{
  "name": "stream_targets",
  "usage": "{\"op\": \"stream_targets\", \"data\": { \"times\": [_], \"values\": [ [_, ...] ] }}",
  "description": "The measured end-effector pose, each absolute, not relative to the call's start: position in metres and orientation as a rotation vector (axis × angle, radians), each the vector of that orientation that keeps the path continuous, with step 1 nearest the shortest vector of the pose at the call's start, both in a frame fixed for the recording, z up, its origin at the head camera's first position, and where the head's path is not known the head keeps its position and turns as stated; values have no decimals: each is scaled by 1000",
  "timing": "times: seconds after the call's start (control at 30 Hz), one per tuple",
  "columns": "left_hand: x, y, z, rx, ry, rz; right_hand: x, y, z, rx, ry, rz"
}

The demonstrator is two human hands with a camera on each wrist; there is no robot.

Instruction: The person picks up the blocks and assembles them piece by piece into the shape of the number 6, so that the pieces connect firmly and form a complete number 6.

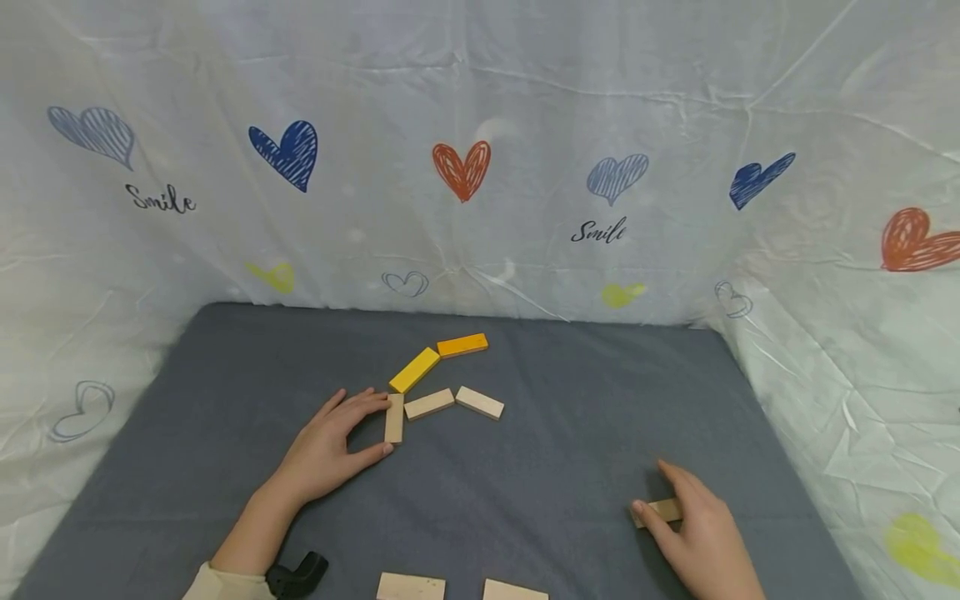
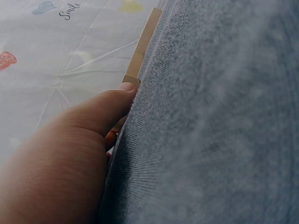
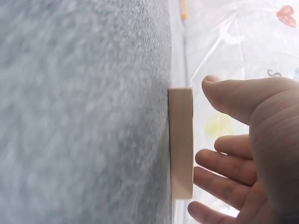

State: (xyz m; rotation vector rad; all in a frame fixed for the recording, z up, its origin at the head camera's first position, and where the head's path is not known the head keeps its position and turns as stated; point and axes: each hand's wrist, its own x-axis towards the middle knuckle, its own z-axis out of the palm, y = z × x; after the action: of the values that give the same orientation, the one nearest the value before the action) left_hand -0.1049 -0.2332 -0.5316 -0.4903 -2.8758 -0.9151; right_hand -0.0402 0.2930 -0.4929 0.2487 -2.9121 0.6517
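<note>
In the head view, my left hand [image 1: 330, 446] pinches a plain wooden block [image 1: 394, 419] lengthwise, fingers at its far end and thumb at its near end. Right of it lie two more plain blocks [image 1: 430, 404], end to end at an angle. Beyond it a yellow block [image 1: 414, 370] and an orange block [image 1: 462, 345] continue a bent line. My right hand [image 1: 705, 533] hovers over another plain block [image 1: 666, 511] at the right. The right wrist view shows that block [image 3: 181, 144] on the cloth, with spread thumb and fingers [image 3: 224, 165] around it, apart from the thumb.
Two plain blocks [image 1: 411, 587] lie at the near edge of the view, partly cut off. A dark grey cloth [image 1: 540, 483] covers the surface. White sheeting [image 1: 525, 100] printed with hearts stands behind and at both sides. A black device [image 1: 298, 575] sits by the left wrist.
</note>
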Motion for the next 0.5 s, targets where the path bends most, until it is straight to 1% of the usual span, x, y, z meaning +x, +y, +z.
{"op": "stream_targets", "data": {
  "times": [0.23, 0.5],
  "values": [
    [-106, -232, -531, -492, -2876, -912, -35, 300, -490, 69, -3085, 618],
    [-106, -232, -531, -494, -2874, -922, -31, 303, -492, -27, -3145, 607]
  ]
}}
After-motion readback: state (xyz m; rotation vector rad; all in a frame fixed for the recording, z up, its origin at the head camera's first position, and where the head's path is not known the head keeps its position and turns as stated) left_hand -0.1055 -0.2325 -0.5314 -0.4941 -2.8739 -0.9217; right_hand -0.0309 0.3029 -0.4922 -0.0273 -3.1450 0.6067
